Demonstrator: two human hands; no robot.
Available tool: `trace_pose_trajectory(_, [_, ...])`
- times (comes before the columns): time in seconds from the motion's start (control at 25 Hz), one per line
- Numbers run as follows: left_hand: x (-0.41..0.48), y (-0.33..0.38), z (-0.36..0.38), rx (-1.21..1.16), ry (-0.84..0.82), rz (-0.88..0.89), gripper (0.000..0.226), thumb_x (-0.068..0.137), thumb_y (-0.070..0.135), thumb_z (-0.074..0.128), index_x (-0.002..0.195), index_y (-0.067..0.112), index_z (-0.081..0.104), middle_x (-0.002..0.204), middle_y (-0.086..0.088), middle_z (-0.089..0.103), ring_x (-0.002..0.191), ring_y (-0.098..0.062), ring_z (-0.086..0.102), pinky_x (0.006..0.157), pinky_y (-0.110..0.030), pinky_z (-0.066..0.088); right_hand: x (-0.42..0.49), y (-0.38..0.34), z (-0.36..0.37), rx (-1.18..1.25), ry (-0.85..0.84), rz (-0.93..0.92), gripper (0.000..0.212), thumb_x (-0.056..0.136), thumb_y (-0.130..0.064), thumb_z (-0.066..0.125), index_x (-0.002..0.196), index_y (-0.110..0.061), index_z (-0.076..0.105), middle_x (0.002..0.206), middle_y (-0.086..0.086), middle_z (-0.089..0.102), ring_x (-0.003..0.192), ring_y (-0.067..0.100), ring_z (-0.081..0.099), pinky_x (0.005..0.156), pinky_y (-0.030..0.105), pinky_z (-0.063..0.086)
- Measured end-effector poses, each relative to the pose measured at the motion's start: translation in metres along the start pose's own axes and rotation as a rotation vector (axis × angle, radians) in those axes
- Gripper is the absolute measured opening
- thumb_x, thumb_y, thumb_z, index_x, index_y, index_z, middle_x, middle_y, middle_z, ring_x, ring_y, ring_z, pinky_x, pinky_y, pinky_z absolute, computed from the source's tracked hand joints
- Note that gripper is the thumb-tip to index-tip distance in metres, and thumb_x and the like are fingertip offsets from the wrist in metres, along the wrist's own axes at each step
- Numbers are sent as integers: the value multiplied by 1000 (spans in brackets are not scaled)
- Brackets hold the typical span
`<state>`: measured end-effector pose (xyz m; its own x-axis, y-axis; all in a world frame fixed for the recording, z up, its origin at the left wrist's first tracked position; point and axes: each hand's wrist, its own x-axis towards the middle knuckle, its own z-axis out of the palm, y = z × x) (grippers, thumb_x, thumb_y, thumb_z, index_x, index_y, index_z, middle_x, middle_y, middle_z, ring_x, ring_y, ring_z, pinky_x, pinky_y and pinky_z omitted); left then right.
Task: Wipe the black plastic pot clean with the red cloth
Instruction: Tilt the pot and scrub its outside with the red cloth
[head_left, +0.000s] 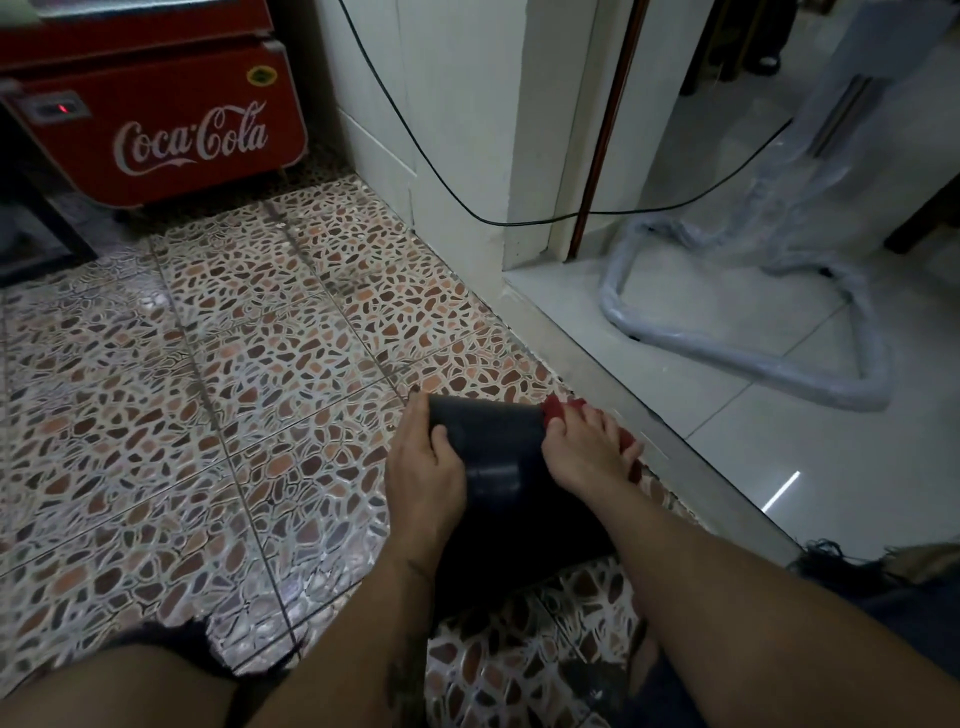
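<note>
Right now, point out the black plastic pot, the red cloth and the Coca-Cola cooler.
black plastic pot (493, 441): head view, on its upper side wall.
red cloth (555, 408): head view, on the bunch above the fingers.
Coca-Cola cooler (171, 124): head view, on its red front panel.

Both forearms bare, reaching forward and down from near edge. Left hand (423, 457) cupped around left side of black pot (491, 457), thumb on top, fingers curled over far end. Right hand (589, 449) palm down on pot's right side, fingers spread, pressing bunched red cloth (558, 408) under fingertips. Tattoo on left forearm.
</note>
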<state>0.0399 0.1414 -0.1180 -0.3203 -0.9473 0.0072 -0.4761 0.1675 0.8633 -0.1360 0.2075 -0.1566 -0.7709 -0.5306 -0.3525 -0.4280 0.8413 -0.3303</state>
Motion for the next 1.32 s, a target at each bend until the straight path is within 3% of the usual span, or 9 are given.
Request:
trace_pose_trajectory(0.08, [9, -4, 2, -9, 19, -36, 48, 102, 21, 40, 150, 22, 42, 155, 2, 42, 141, -15, 37, 118, -33, 25, -6, -26, 6, -25, -14, -120, 63, 96, -44, 14, 156, -35, 31, 169, -3, 23, 155, 23, 12, 119, 68, -4])
trace_pose_trajectory(0.2, [33, 0, 3, -76, 16, -185, 45, 101, 23, 42, 146, 26, 48, 148, -4, 51, 134, -24, 46, 115, -38, 32, -54, -49, 30, 111, 75, -506, 65, 91, -45, 20, 154, -41, 36, 167, -7, 28, 155, 17, 14, 122, 57, -10])
trace_pose_trajectory(0.32, [51, 2, 5, -119, -6, -215, 45, 100, 26, 42, 143, 25, 52, 146, -4, 52, 133, -23, 46, 115, -36, 31, -81, -21, 40, 130, 118, -650, 66, 92, -41, 33, 157, -46, 24, 171, -10, 15, 157, 11, 2, 122, 46, -18])
trace_pose_trajectory(0.52, [66, 4, 5, -63, -39, -236, 46, 100, 30, 42, 145, 24, 50, 151, 0, 47, 140, -23, 38, 118, -35, 24, -41, 31, 17, 47, 147, -336, 66, 96, -46, 22, 161, -39, 18, 172, -5, 11, 157, 14, 1, 124, 58, -6])
trace_pose_trajectory(0.72, [63, 0, 5, -62, -16, -195, 46, 99, 28, 43, 145, 25, 50, 150, 2, 48, 139, -20, 40, 118, -36, 27, 29, 10, -16, -31, -30, 64, 65, 96, -46, 16, 155, -28, 37, 160, 8, 38, 147, 34, 33, 119, 69, 7])
trace_pose_trajectory(0.88, [69, -2, 6, -89, 6, -225, 45, 99, 26, 44, 143, 26, 52, 148, 2, 51, 136, -20, 44, 115, -34, 30, 23, -53, -3, -79, -56, -190, 65, 91, -44, 21, 146, -24, 49, 151, 7, 50, 141, 28, 40, 120, 63, 10])
trace_pose_trajectory(1.08, [71, -4, 3, -40, -81, -185, 45, 99, 24, 43, 143, 25, 52, 147, 1, 52, 135, -19, 45, 115, -38, 32, -34, -49, 23, 42, 71, -493, 71, 91, -50, 22, 159, -31, 32, 168, -5, 28, 154, 15, 17, 124, 51, -8])
trace_pose_trajectory(1.2, [73, 3, 5, 80, -105, -144, 47, 98, 23, 41, 143, 23, 52, 147, -1, 52, 136, -23, 45, 116, -38, 31, -42, -8, 25, 43, 123, -432, 73, 92, -53, 19, 160, -30, 27, 169, -4, 23, 155, 15, 13, 124, 49, -9])
trace_pose_trajectory(1.32, [61, 3, -1, 38, -128, -144, 47, 98, 23, 41, 143, 26, 52, 146, -2, 52, 131, -24, 50, 114, -38, 34, -1, -12, 6, -64, -17, -227, 70, 94, -51, 16, 155, -26, 39, 163, 5, 38, 150, 24, 30, 122, 61, -4])
